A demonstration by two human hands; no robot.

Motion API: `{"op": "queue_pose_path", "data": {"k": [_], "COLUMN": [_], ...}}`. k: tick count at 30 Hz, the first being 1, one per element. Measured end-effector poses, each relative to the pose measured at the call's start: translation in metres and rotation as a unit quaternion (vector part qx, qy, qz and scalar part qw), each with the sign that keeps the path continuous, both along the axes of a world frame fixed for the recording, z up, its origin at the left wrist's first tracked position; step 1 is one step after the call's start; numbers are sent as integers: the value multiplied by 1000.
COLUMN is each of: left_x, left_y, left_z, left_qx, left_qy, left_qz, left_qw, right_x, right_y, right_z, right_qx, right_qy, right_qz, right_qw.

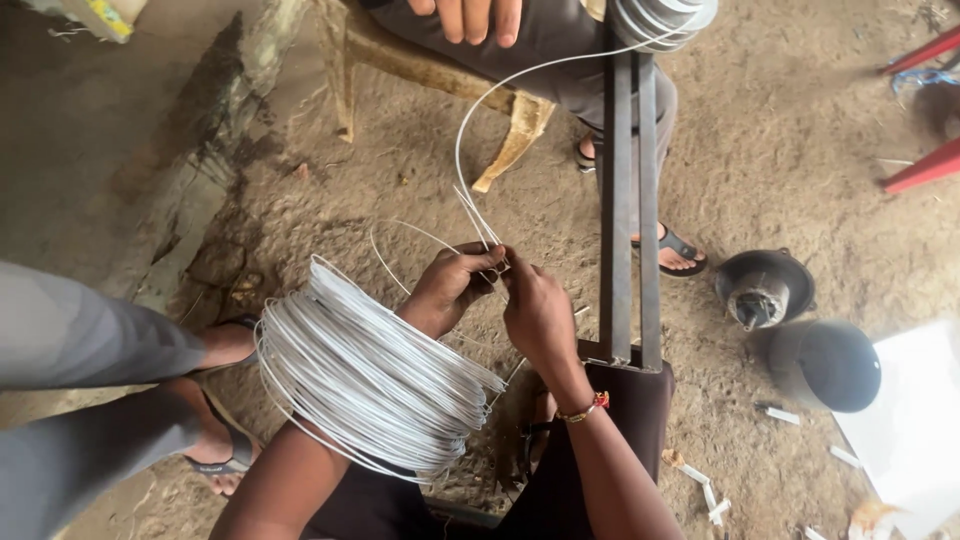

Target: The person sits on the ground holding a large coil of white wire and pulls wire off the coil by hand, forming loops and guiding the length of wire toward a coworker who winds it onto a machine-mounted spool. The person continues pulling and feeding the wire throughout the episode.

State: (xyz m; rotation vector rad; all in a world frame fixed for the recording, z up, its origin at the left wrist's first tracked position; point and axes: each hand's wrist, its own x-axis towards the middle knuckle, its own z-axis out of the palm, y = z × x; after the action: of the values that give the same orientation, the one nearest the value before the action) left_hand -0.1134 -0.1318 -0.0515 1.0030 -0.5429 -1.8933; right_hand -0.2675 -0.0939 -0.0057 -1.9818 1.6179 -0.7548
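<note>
A thick coil of white wire (375, 375) hangs around my left forearm. My left hand (450, 285) and my right hand (535, 310) meet just above it, both pinching the crossed ends of the white wire (480, 225). From there one strand loops up to a wound white spool (660, 20) on top of an upright metal frame (630, 200). A bracelet with a red bead sits on my right wrist.
Another person sits opposite on a wooden stool (430, 70), a hand (470, 18) on the knee, sandalled foot (675, 250) by the frame. A third person's legs (100, 400) are at left. A dark motor housing (762, 288), a black bowl-shaped cover (828, 365) and a white sheet (915, 420) lie right.
</note>
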Motion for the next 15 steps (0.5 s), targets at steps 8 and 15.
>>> {"op": "queue_pose_path", "data": {"k": [8,15], "left_x": [15,34], "left_y": [15,24], "left_z": [3,11], "left_qx": [-13,-12], "left_qy": [-16,-34], "left_qz": [20,29], "left_qw": [1000,999], "right_x": [14,30], "right_y": [5,7], "right_z": [-4,-8], "right_qx": [-96,-42], "right_qy": [-36,9], "right_qz": [36,59], "right_qw": [994,997]}}
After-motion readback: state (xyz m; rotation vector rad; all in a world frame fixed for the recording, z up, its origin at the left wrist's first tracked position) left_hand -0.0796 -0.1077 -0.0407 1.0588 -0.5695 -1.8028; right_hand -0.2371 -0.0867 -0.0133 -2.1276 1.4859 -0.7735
